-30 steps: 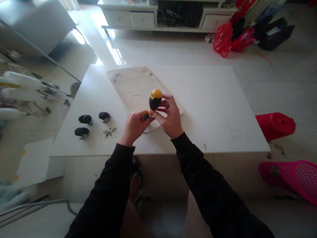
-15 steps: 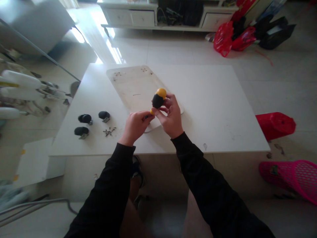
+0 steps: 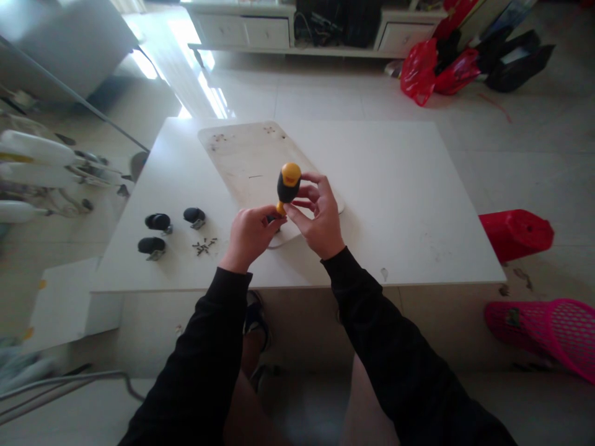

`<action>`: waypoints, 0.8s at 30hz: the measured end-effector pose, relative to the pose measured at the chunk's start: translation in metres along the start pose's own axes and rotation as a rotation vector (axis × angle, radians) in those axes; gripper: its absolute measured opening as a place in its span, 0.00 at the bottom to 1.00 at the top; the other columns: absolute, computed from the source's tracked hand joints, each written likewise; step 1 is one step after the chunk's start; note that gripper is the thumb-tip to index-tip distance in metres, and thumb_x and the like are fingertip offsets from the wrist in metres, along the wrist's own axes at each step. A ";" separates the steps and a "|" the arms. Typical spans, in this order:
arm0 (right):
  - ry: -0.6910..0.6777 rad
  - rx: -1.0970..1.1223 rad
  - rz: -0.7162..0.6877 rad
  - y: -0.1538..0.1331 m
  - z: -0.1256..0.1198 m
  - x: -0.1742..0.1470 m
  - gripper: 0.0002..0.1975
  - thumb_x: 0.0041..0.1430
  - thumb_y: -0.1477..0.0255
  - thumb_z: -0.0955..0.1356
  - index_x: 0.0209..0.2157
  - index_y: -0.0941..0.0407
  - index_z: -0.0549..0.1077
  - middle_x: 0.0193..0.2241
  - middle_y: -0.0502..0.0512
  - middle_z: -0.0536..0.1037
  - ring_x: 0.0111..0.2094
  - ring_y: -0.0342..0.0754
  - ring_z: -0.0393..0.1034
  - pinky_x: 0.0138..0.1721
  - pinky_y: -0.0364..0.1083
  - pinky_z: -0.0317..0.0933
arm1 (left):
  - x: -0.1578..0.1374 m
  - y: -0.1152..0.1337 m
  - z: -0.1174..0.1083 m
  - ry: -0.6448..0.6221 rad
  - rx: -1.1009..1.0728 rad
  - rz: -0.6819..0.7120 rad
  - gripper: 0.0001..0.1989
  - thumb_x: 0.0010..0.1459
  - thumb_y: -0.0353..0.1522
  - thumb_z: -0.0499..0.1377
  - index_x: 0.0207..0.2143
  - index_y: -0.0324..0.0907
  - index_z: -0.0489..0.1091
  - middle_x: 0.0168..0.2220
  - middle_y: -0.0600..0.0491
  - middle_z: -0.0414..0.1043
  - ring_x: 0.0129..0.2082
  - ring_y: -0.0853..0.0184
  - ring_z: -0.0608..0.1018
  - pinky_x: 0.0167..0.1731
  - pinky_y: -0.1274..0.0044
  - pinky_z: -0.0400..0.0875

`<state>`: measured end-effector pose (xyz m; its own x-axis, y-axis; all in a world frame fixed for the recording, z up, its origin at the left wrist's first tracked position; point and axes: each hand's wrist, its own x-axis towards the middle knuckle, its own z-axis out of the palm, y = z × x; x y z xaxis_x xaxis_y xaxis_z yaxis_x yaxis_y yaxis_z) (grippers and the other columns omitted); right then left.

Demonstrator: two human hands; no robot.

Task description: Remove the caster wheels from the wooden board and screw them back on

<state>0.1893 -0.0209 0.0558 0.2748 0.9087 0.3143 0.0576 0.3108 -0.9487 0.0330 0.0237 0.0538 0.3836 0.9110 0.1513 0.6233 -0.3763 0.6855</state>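
Observation:
My right hand [image 3: 320,217] has thumb and fingertips around a stubby screwdriver [image 3: 289,179] with a yellow and black handle. The handle stands tilted, its yellow end up; its tip is hidden behind my fingers. Close against its lower end, my left hand [image 3: 251,238] pinches a dark piece that looks like a caster wheel [image 3: 271,218], mostly covered by the fingers. Both hands are over the near corner of a worn, off-white board [image 3: 246,152] with rounded corners. A thin dark stick-like piece [image 3: 255,176] lies on the board.
Left of my hands on the white table [image 3: 390,186] are black caster wheels [image 3: 194,216] with metal plates and a pile of several screws [image 3: 203,246]. A red container [image 3: 515,235] and a pink basket [image 3: 539,328] stand right of the table. Behind are red plastic bags [image 3: 421,74].
The screwdriver handle has swung a little left and more upright, showing its yellow end. My right fingers have spread slightly around it. My left hand has stayed nearly in place.

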 end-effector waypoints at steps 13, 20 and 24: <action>0.082 0.022 -0.058 0.007 -0.008 0.007 0.28 0.66 0.50 0.71 0.59 0.44 0.58 0.49 0.54 0.79 0.49 0.51 0.82 0.50 0.57 0.82 | -0.002 -0.009 -0.022 0.065 -0.013 0.155 0.11 0.45 0.26 0.70 0.30 0.43 0.72 0.34 0.54 0.72 0.31 0.68 0.70 0.32 0.75 0.66; 0.141 0.048 -0.069 0.011 -0.022 0.010 0.33 0.64 0.50 0.73 0.61 0.41 0.56 0.51 0.54 0.78 0.51 0.53 0.81 0.51 0.59 0.81 | -0.019 -0.019 -0.011 -0.009 0.179 -0.018 0.02 0.51 0.33 0.71 0.27 0.46 0.81 0.19 0.56 0.70 0.21 0.66 0.69 0.27 0.72 0.57; 0.156 0.013 -0.074 0.013 -0.025 0.011 0.34 0.63 0.49 0.73 0.62 0.41 0.55 0.53 0.55 0.77 0.54 0.54 0.81 0.52 0.59 0.81 | -0.027 -0.019 0.004 0.066 0.236 -0.109 0.01 0.52 0.35 0.72 0.28 0.49 0.85 0.17 0.54 0.71 0.20 0.63 0.70 0.26 0.72 0.54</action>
<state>0.2171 -0.0139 0.0462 0.4161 0.8291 0.3733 0.0708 0.3798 -0.9224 0.0136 0.0056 0.0338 0.2652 0.9544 0.1375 0.8028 -0.2975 0.5167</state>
